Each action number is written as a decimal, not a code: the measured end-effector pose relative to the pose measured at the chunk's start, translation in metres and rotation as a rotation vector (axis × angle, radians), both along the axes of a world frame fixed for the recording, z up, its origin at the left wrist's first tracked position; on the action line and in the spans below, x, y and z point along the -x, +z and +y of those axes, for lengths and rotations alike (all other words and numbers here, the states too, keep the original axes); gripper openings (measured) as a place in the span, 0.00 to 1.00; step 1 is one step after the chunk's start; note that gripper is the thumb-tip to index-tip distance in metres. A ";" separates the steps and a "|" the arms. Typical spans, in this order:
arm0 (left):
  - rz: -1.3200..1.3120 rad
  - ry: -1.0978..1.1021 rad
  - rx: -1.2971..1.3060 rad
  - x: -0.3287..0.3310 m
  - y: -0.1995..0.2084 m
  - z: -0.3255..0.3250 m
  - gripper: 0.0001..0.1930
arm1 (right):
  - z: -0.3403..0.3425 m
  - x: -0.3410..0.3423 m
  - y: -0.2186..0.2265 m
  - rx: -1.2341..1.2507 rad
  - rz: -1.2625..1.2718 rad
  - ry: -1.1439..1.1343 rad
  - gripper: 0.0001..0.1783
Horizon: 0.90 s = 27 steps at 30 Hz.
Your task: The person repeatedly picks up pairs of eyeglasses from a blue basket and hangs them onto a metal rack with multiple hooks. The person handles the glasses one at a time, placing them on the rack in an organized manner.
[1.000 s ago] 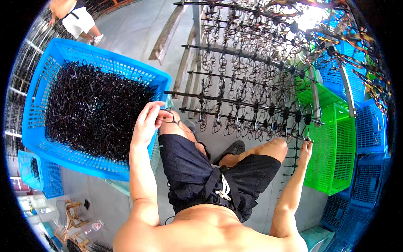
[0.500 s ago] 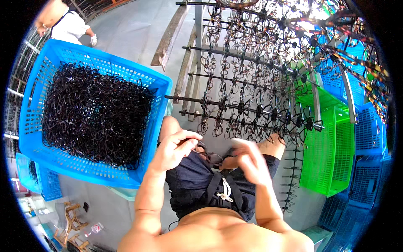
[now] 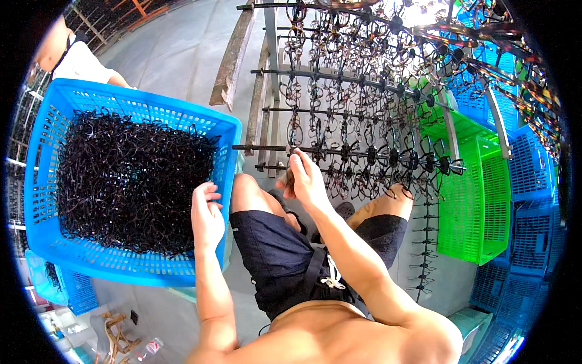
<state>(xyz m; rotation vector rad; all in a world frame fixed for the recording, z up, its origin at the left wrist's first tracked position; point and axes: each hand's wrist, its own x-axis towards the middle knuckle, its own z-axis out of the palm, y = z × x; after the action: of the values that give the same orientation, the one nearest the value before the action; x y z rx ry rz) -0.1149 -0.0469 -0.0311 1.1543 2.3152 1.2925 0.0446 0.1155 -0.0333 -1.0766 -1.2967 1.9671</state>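
My right hand point(image 3: 308, 185) is raised to the near rod point(image 3: 260, 147), close to its left end. Its fingers are closed on a dark eyeglass frame, mostly hidden behind them, at the rod. Rows of similar eyeglass frames point(image 3: 345, 161) hang from this rod to the right of my hand. Over the right rim of a blue plastic basket point(image 3: 227, 164) is my left hand point(image 3: 208, 215), its fingers loosely curled and apart with nothing in them. A tangled heap of black eyeglass frames point(image 3: 136, 182) fills the basket.
More rods loaded with eyeglass frames point(image 3: 357, 79) reach away on the rack, beside wooden bars point(image 3: 233, 57). Green crates point(image 3: 467, 206) and blue crates point(image 3: 533, 182) stand at the right. Another person point(image 3: 79, 57) is at the far left.
My right hand has moved up and left from my lap to the rod. My left hand has let go and shifted left to the basket's rim. The other person has moved slightly left in view.
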 end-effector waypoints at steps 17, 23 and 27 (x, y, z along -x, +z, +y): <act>-0.382 0.186 -0.232 0.042 0.021 -0.047 0.06 | 0.003 0.026 -0.030 -0.026 0.087 -0.363 0.17; -1.089 0.345 -0.706 0.035 0.040 -0.046 0.07 | -0.039 -0.001 -0.004 -0.879 -0.495 -0.308 0.35; -1.310 0.105 -0.512 0.003 0.031 -0.029 0.07 | -0.076 -0.003 0.034 -1.234 -0.284 0.276 0.27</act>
<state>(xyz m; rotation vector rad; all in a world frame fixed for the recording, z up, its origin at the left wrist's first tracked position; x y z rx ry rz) -0.1184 -0.0763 0.0002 0.0624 1.0958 1.8940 0.0480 0.0398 0.0008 -0.5264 -2.3792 0.7677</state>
